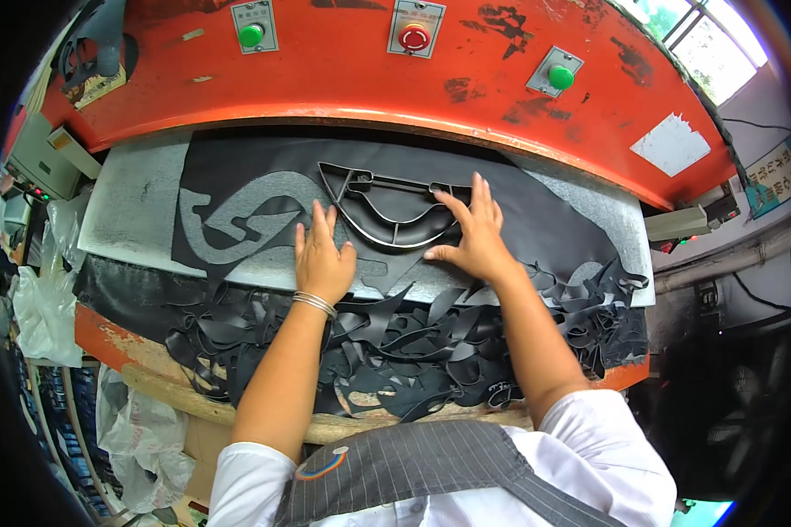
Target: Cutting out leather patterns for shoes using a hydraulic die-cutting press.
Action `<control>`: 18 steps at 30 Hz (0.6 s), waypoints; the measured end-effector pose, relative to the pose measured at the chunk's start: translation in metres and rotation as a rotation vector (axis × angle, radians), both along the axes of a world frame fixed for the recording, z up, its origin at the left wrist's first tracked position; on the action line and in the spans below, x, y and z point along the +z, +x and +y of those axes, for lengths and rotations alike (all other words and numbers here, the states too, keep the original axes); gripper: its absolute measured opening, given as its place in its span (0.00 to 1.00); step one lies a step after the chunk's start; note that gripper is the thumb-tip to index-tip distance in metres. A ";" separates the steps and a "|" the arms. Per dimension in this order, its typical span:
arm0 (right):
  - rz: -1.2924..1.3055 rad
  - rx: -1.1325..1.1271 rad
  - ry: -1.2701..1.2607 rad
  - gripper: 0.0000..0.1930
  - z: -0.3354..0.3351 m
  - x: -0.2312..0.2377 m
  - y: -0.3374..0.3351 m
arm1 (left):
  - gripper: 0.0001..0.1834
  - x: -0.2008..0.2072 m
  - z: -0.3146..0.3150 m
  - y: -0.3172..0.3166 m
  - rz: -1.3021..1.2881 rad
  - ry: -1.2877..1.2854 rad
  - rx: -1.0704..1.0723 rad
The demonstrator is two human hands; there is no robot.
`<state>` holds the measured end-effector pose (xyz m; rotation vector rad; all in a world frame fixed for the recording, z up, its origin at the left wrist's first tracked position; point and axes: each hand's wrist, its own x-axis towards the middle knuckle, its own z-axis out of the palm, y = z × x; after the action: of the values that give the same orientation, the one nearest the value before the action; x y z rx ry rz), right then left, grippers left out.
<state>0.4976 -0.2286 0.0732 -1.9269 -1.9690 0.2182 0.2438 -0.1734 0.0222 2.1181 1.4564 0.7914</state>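
A curved metal cutting die (pixel 395 246), shaped like a half-moon with an inner curved strip, lies on a sheet of black leather (pixel 536 206). My right hand (pixel 479 237) is at the die's right end, fingers spread; its index fingertip appears to touch the upper edge and its thumb is by the lower curve. Left of the die, my left hand (pixel 323 265) lies flat on the leather with its fingers stretched out, holding nothing. Beside it, cut-out openings in the leather show the pale cutting board (pixel 136 202) underneath.
Tangled black leather scraps (pixel 395 329) hang along the board's front edge. Behind rises an orange press beam (pixel 325 83) with two green buttons (pixel 251 35) and a red button (pixel 414 37). Plastic bags (pixel 48 307) hang at the left. A wooden rail (pixel 351 428) runs before me.
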 end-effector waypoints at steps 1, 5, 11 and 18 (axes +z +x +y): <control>0.030 -0.085 -0.018 0.44 -0.006 -0.012 -0.001 | 0.44 -0.002 0.001 -0.001 -0.001 0.020 0.000; 0.170 -0.191 0.058 0.32 -0.009 -0.032 -0.004 | 0.44 -0.005 0.006 0.001 -0.004 0.040 -0.007; 0.153 -0.181 0.267 0.25 -0.003 -0.038 -0.006 | 0.44 -0.004 0.010 -0.001 -0.022 -0.011 -0.027; 0.079 -0.216 0.315 0.26 -0.009 -0.042 -0.013 | 0.42 0.002 0.010 -0.003 -0.043 -0.024 -0.032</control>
<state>0.4845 -0.2377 0.0314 -1.8711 -1.6179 -0.0706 0.2410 -0.1636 0.0239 2.0889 1.3994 0.7989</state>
